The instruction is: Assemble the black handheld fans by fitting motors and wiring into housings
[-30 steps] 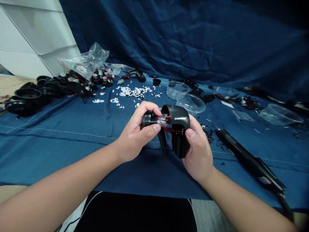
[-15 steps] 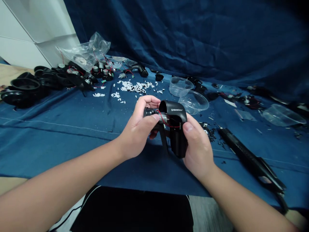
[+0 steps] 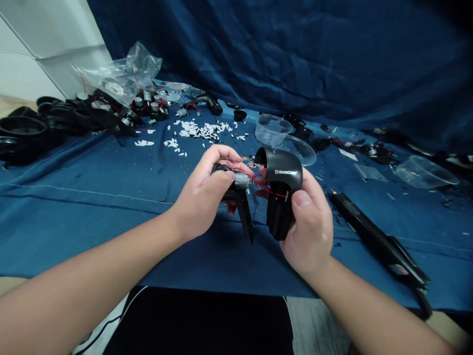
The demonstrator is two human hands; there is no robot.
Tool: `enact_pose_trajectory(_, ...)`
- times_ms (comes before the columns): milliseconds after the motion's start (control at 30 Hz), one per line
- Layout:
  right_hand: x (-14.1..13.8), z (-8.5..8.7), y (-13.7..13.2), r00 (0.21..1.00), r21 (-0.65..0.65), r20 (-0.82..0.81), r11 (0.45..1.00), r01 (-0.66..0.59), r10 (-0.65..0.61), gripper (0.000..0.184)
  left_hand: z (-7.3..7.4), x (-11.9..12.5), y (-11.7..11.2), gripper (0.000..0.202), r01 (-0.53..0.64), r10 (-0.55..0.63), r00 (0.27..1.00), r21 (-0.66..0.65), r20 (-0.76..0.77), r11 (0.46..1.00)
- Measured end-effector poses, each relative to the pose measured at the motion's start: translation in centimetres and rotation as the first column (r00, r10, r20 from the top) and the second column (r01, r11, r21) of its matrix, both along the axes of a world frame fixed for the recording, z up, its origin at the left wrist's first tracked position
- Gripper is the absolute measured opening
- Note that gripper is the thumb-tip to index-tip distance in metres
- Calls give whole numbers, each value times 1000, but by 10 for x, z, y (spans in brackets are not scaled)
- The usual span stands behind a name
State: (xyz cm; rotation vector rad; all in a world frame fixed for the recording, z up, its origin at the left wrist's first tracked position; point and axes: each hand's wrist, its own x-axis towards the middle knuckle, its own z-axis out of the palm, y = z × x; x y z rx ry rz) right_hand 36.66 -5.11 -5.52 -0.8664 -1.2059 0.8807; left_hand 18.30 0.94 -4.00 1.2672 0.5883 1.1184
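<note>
My left hand (image 3: 201,197) is closed on a small motor assembly (image 3: 236,181) with a silver can and a black strip hanging down from it. My right hand (image 3: 308,224) grips a curved black plastic housing (image 3: 281,190) with white lettering, thumb on its front. Red wires (image 3: 264,185) run from the motor into the housing. A short gap separates the two parts, both held above the blue cloth (image 3: 111,197).
Clear plastic cups (image 3: 273,129) stand behind my hands and another (image 3: 424,171) at the right. White bits (image 3: 201,130) are scattered at the back. Black round parts (image 3: 25,129) and a plastic bag (image 3: 118,79) lie far left. A long black tool (image 3: 373,239) rests at the right.
The motor has come out of the housing: my hands moved apart, the housing going right and the motor left, leaving the red wires stretched between them.
</note>
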Motion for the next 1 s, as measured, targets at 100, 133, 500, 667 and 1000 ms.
enact_pose_trajectory(100,0,-1,-3,997,12,71,1000,-5,4,46,0,0,1,25,77,-76,997,-29,18,997)
enact_pose_trajectory(133,1,-1,-3,997,7,74,1000,-8,7,47,0,1,1,26,102,-101,994,-36,32,994)
enact_pose_trajectory(500,2,0,8,999,24,-6,999,39,-39,42,5,0,2,32,158,-147,984,-110,104,981)
enact_pose_trajectory(667,2,-4,8,999,-86,37,996,-32,35,49,7,-1,0,34,173,-167,982,-64,87,983)
enact_pose_trajectory(1000,2,-14,1,976,96,216,995,-21,0,41,2,3,-1,27,-123,121,991,-38,-55,992)
